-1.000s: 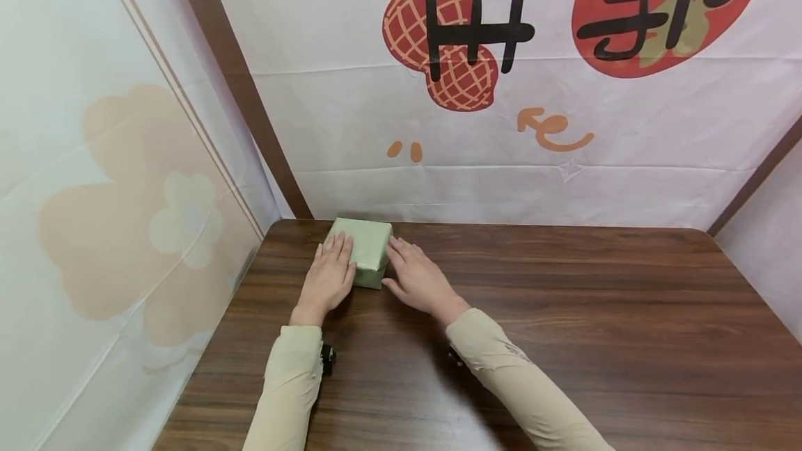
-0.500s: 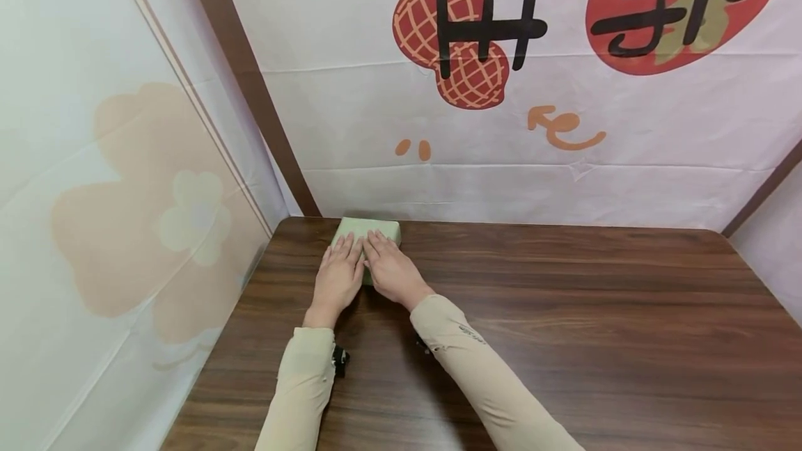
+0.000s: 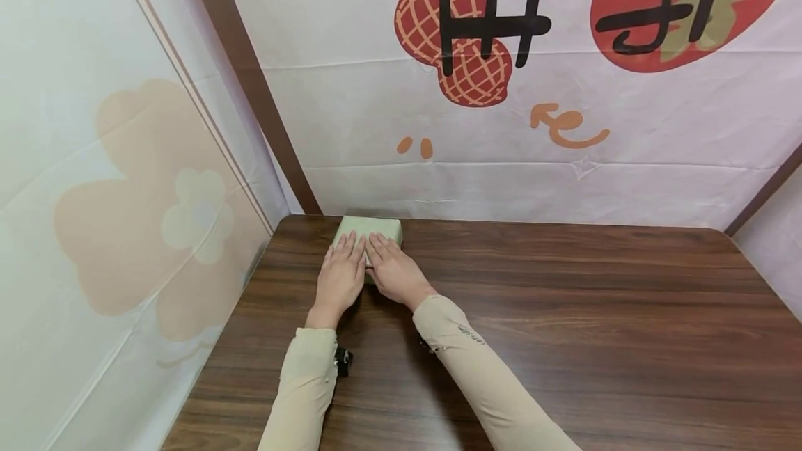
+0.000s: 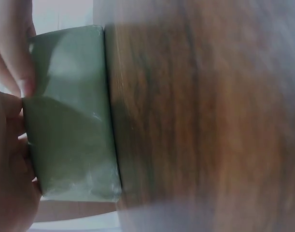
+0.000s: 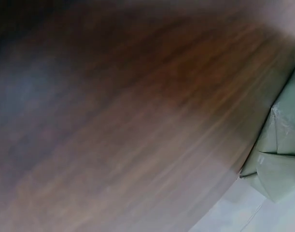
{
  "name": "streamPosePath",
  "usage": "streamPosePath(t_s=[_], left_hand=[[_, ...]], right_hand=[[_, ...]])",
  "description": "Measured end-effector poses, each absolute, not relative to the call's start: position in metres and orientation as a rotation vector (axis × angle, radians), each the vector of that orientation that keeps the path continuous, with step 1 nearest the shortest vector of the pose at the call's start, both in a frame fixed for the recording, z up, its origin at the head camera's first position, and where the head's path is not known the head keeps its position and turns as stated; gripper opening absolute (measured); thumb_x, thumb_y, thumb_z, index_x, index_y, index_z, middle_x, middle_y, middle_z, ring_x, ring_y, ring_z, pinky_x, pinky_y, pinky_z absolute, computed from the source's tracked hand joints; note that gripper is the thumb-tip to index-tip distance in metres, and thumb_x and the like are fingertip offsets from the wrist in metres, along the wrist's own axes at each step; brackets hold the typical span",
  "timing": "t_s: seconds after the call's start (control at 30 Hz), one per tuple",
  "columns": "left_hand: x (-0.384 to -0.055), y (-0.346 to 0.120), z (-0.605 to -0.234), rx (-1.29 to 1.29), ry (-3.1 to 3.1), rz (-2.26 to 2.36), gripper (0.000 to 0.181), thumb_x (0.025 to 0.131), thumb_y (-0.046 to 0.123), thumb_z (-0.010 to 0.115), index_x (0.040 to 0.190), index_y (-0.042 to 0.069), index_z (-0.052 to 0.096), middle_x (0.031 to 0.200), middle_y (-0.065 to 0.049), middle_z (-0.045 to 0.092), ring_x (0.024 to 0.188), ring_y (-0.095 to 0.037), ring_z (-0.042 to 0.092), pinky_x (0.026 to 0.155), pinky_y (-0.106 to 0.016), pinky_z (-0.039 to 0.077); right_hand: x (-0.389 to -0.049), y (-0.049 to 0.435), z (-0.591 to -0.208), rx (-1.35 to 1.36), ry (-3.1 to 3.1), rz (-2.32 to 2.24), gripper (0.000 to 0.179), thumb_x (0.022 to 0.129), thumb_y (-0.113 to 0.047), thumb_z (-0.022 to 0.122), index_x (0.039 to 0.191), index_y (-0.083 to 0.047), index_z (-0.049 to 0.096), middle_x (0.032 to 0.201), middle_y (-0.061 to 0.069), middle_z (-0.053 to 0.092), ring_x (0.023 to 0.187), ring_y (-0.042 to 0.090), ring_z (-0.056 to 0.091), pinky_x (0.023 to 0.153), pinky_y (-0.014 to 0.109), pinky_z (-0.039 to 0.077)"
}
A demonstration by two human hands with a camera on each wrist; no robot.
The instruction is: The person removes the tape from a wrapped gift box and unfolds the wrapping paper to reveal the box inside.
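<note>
A box wrapped in pale green paper (image 3: 371, 224) sits at the far left of the wooden table, by its back edge. My left hand (image 3: 341, 275) lies on the left part of its top with fingers straight. Beside it my right hand (image 3: 395, 271) rests flat on the top too, the fingertips of both hands close together. In the left wrist view the green box (image 4: 72, 121) shows its near side, with fingers along its upper edge. Folded paper at one end of the wrapped box (image 5: 277, 164) shows in the right wrist view; the right hand is outside that view.
The brown wood-grain table (image 3: 564, 312) reaches far to the right of the hands. A printed white cloth (image 3: 351, 89) hangs behind its back edge, and another cloth with a flower print (image 3: 125, 228) hangs along the left side.
My right hand has moved from the box's right side onto its top, next to the left hand. Between half a second ago and now the hands have hardly moved. The view has shifted slightly.
</note>
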State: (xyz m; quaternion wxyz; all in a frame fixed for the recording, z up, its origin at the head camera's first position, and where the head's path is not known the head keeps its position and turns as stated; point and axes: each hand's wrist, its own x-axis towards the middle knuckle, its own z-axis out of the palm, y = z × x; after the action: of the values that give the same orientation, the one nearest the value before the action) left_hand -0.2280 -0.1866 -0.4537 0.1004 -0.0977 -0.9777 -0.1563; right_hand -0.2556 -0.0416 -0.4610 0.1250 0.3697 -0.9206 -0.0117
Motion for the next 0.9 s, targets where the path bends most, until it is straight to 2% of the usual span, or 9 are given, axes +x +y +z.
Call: streamPosePath(t_s=[0.23, 0.53, 0.9], left_hand=[[-0.224, -0.192, -0.45, -0.391, -2.912, -0.423, 0.049, 0.101, 0.024, 0.039, 0.146, 0.005, 0.033, 0.152, -0.015, 0.025, 0.141, -0.031, 0.018, 0.113, -0.048, 0.012], [-0.221, -0.194, -0.456, -0.47, -2.852, -0.281, 0.062, 0.092, 0.027, 0.062, 0.144, 0.004, 0.038, 0.15, -0.016, 0.031, 0.139, -0.032, 0.026, 0.111, -0.047, 0.02], [-0.214, -0.175, -0.456, -0.429, -2.835, -0.223, 0.065, 0.09, 0.027, 0.065, 0.145, 0.007, 0.038, 0.148, -0.015, 0.034, 0.137, -0.031, 0.03, 0.108, -0.048, 0.025]], right_hand=[[-0.256, -0.038, -0.461, 1.102, -2.652, -0.023, 0.053, 0.101, -0.028, 0.046, 0.145, 0.0, 0.034, 0.149, 0.014, 0.032, 0.139, 0.024, 0.026, 0.112, 0.034, 0.021], [-0.253, -0.03, -0.457, 1.145, -2.684, -0.011, 0.053, 0.101, -0.025, 0.046, 0.146, -0.001, 0.031, 0.151, 0.013, 0.03, 0.14, 0.023, 0.023, 0.113, 0.033, 0.017], [-0.253, -0.007, -0.457, 1.223, -2.61, 0.063, 0.052, 0.1, -0.026, 0.048, 0.144, 0.0, 0.036, 0.148, 0.014, 0.034, 0.139, 0.024, 0.027, 0.112, 0.035, 0.02]])
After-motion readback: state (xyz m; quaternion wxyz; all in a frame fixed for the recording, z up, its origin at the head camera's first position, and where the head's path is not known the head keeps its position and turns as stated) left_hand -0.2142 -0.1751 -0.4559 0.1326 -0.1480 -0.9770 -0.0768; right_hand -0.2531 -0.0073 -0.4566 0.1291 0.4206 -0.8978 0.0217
